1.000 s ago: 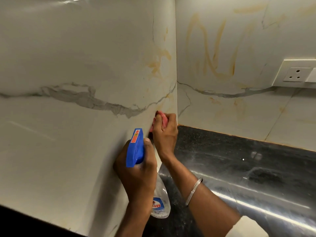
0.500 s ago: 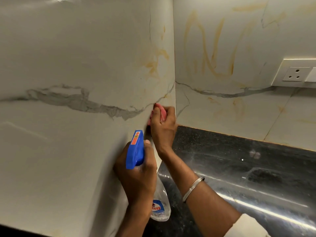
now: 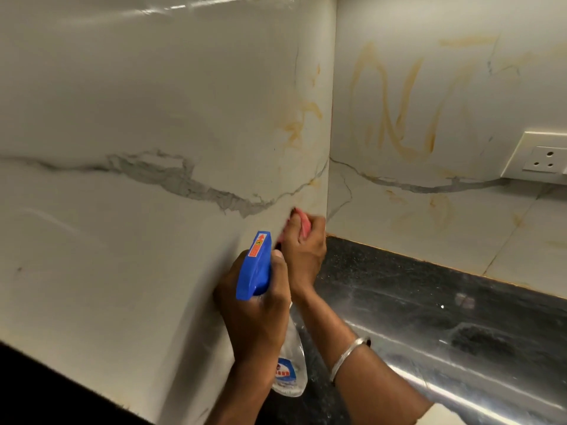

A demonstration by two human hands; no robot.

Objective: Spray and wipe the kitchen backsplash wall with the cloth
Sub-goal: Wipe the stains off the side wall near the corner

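Cloth (image 3: pixel 304 223) slid lower, bunched inside fingers (image 3: pixel 317 229) of right hand (image 3: pixel 302 260).

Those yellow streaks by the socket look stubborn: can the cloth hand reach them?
Probably yes: the right hand, gripping the pink cloth, is at the corner; nothing blocks the way to the yellow streaks.

Single head-worn wide-angle cam, facing forward and down into the corner of the backsplash wall (image 3: pixel 153 102). Sits very near the left panel, which fills the left half of frame; bench (image 3: pixel 429 302) runs across lower right, corner seam upper centre.
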